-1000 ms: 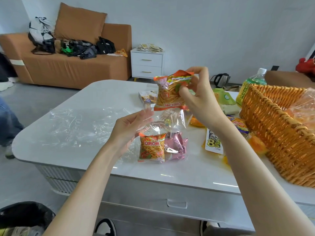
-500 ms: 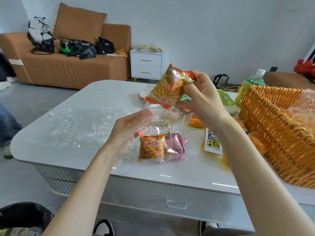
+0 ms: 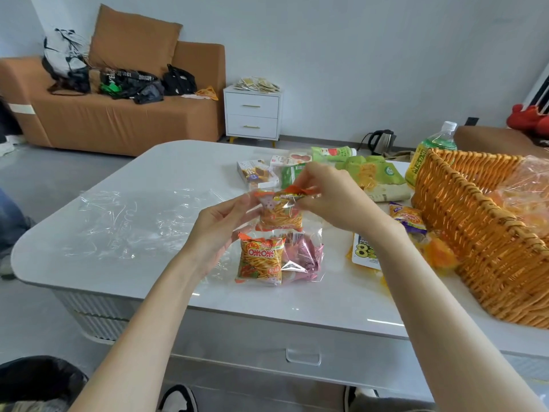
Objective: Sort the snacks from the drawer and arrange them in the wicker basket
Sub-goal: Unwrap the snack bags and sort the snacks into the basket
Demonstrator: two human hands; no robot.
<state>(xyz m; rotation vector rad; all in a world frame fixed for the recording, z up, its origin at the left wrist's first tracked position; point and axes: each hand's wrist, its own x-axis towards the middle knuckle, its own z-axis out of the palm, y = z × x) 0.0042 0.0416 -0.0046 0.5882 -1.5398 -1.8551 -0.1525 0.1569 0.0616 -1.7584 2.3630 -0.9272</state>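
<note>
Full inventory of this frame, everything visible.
held snack packet: 1, orange, between both hands
clear bag: 1, transparent, table centre, holds orange packet, pink packet
plastic sheet: 1, clear, table left
wicker basket: 1, orange, table right
bottle: 1, green, behind basket
green packs: several, table far side
table: 1, white
sofa: 1, brown, back left
nightstand: 1, white, beside sofa
kettle: 1, steel, floor
left hand: pinches packet's left corner
right hand: pinches packet's top
</note>
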